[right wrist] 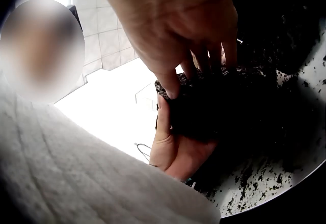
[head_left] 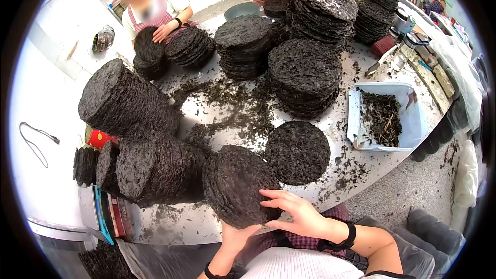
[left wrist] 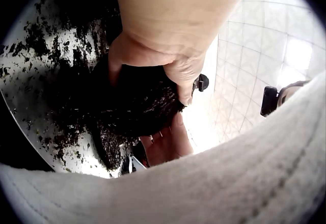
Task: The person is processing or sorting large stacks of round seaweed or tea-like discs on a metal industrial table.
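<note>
A tilted stack of dark round sheets (head_left: 240, 186) is between both hands at the table's near edge. My left hand (head_left: 238, 236) grips its lower end from below, thumb along the near rim. On the stack's right side lies my right hand (head_left: 297, 216), fingers spread over the edge and thumb low. The left wrist view has the left hand (left wrist: 158, 45) over the dark stack (left wrist: 147, 107), its far fingers hidden. In the right wrist view the right hand's (right wrist: 188, 35) fingers bend onto the stack's edge (right wrist: 196, 78). A flat round disc (head_left: 297, 152) lies just beyond.
Stacks lying on their sides (head_left: 155, 168) fill the left. Upright stacks (head_left: 305, 77) stand behind. A pale blue bin (head_left: 418, 119) with dark scraps sits at the right, near a knife (head_left: 380, 63). Loose flakes litter the table (head_left: 199, 111). Two people work across it.
</note>
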The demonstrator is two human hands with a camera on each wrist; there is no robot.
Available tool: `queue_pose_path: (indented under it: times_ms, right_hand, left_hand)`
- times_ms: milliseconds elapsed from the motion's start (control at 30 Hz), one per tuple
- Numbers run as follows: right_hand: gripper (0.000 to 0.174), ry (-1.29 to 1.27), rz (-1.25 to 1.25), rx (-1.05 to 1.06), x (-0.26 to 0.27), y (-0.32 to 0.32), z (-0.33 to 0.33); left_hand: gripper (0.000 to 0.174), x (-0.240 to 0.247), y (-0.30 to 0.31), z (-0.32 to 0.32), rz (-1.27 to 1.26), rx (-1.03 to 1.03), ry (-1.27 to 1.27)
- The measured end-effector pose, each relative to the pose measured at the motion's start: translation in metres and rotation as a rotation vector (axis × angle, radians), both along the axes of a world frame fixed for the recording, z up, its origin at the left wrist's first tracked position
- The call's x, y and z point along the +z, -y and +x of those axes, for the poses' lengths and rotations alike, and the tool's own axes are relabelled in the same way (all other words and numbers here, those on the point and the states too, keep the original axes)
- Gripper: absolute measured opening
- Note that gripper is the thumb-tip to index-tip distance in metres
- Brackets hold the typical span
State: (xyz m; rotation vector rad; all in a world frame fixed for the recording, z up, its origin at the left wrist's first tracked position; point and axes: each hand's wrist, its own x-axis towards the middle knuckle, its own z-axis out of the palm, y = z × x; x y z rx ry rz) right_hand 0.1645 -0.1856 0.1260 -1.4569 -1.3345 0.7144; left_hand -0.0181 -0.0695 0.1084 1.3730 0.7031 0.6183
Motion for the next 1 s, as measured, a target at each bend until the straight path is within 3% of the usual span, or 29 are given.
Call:
queue_pose_path:
  times_ms: [300,400,500,600,733,800,1000]
  right_hand:
    - [0.054,0.075,-0.056,-0.054,0.002,0.002,0.001]
    - [0.054,0.125,-0.098,-0.039,0.011,0.004,0.001]
    - [0.057,0.172,-0.067,-0.048,0.011,0.001,0.0]
    - [0.069,0.086,-0.079,-0.13,0.021,-0.005,-0.001]
    - [0.08,0.088,-0.239,-0.172,0.025,-0.012,0.003]
    - [0.08,0.082,-0.212,-0.156,0.021,-0.011,0.002]
    - [0.071,0.052,-0.094,-0.136,0.018,-0.006,0.002]
  left_hand:
    - [0.073,-0.002,-0.006,0.002,-0.034,-0.076,-0.006]
    - [0.085,0.004,-0.01,0.004,-0.093,-0.169,-0.072]
    - [0.082,-0.009,-0.006,0.002,-0.007,-0.048,-0.049]
    - [0.062,-0.001,-0.005,0.006,0.073,-0.092,-0.122]
    - [0.057,-0.006,0.001,0.005,0.584,-0.259,-0.433]
    - [0.057,-0.011,0.003,-0.002,0.355,-0.262,-0.391]
    - [0.054,-0.007,0.014,0.006,0.181,-0.11,-0.203]
